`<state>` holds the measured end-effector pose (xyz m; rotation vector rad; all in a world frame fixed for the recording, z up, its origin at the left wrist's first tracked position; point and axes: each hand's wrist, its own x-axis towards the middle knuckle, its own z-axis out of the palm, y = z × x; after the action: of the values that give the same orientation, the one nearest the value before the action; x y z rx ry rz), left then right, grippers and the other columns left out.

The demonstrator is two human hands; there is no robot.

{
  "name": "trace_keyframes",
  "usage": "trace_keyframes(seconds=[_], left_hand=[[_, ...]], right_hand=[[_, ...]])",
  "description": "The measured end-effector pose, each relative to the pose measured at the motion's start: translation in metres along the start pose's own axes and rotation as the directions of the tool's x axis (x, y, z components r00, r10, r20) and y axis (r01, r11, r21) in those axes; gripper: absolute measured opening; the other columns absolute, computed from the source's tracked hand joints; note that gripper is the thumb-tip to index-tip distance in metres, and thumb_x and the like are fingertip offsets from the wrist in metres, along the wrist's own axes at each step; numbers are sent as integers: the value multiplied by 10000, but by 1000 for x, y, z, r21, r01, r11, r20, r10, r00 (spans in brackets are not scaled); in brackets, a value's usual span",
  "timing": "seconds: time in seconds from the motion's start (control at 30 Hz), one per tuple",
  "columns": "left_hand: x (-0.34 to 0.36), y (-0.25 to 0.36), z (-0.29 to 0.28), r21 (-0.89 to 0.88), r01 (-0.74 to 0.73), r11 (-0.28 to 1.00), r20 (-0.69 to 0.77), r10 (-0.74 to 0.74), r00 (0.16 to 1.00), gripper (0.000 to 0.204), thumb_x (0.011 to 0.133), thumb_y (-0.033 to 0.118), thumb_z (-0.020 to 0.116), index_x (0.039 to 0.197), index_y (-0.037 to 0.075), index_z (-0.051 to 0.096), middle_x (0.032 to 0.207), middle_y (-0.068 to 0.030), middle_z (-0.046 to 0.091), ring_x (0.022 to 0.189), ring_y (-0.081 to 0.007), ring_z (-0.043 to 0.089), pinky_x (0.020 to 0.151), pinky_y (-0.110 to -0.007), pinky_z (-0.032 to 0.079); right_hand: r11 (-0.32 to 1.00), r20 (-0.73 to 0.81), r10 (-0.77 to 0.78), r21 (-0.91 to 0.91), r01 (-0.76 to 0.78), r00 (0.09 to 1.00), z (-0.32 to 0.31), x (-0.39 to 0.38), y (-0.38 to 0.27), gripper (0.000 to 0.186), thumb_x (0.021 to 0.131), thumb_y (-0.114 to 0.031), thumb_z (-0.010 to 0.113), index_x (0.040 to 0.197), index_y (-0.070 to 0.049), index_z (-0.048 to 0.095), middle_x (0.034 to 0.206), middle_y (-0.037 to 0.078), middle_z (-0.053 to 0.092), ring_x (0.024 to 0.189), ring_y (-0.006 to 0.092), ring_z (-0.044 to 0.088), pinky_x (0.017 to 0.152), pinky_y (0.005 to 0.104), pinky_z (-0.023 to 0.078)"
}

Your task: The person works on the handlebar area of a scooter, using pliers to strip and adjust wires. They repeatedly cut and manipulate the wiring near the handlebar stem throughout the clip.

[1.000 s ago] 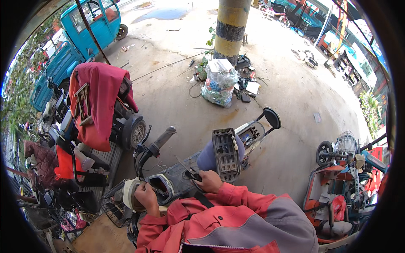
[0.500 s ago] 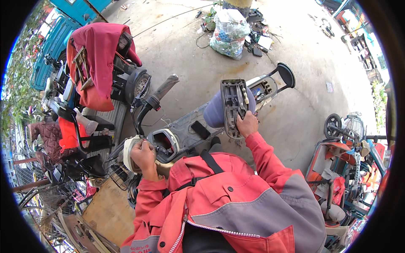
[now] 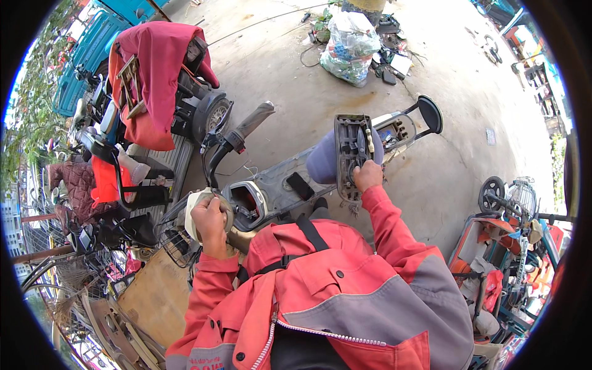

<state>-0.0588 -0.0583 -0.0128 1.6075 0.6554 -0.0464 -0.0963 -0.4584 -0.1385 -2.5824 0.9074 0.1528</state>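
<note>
My left hand [image 3: 210, 223] is closed, thumb up, against the cream front housing [image 3: 192, 213] of an electric scooter. Whatever its fingers pinch is hidden. My right hand [image 3: 369, 176] is closed at the near part of a dark, narrow tool tray [image 3: 346, 185], where dark tool handles lie. What it grips there is too small to name. The tray rests on the scooter's purple-grey seat [image 3: 322, 161] and holds several hand tools, one with a pale handle [image 3: 370, 140]. Between my hands, a black phone [image 3: 300, 185] lies on the grey footboard [image 3: 271, 180].
The scooter's handlebar [image 3: 246, 126] sticks up beyond my left hand. At left, a three-wheeler is draped with a red cloth [image 3: 157, 68]. A bag of bottles [image 3: 351, 46] stands at the back. At right are a small wheel [image 3: 491, 194] and piled parts. A brown board [image 3: 157, 302] lies lower left.
The view has shifted slightly, so most things sit further right. My right hand has turned and closed more over the tools in the tray. My left hand stays at the cream housing.
</note>
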Motion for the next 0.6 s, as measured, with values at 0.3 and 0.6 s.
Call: trace_keyframes(seconds=[0.3, 0.6], left_hand=[[6, -6, -1, -8, 89, 996, 62, -89, 994, 132, 914, 64, 597, 819, -16, 643, 613, -36, 574, 405, -74, 434, 378, -234, 292], [4, 3, -6, -12, 122, 993, 100, -120, 988, 112, 898, 34, 565, 882, -49, 638, 630, -61, 595, 431, -83, 451, 399, -243, 314]], right_hand=[[970, -24, -142, -204, 135, 990, -22, -6, -4, 275, 847, -227, 613, 963, 18, 656, 924, 249, 690, 871, 431, 668, 799, 505, 523], [623, 234, -556, 752, 214, 798, -1, -50, -131, 225, 877, -120, 664, 1006, 61, 702, 789, 123, 715, 684, 170, 660, 630, 321, 515]])
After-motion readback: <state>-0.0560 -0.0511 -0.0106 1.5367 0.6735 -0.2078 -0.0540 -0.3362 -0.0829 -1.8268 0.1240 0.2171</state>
